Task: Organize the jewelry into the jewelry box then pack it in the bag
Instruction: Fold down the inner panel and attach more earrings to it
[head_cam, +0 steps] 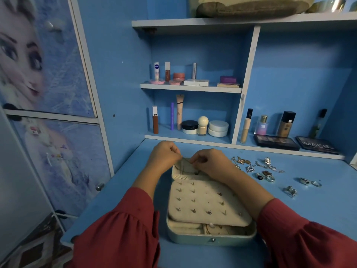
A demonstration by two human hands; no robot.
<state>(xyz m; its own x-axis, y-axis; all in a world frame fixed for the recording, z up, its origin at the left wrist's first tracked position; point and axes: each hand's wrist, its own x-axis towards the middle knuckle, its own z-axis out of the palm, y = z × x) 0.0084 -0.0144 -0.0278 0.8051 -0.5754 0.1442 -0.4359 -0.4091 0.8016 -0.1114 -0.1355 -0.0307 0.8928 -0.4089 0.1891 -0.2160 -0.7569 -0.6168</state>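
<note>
Your left hand [164, 158] and right hand [209, 161] both pinch a thin chain [182, 168] to hang it inside the open cream jewelry box [210, 236].

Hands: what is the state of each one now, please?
Left hand: fingers curled, pinching a thin chain.
Right hand: fingers curled at the same chain; grip hidden.

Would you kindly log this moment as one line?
both hands pinch thin chain | over open cream jewelry box lid | silver rings on table
</note>
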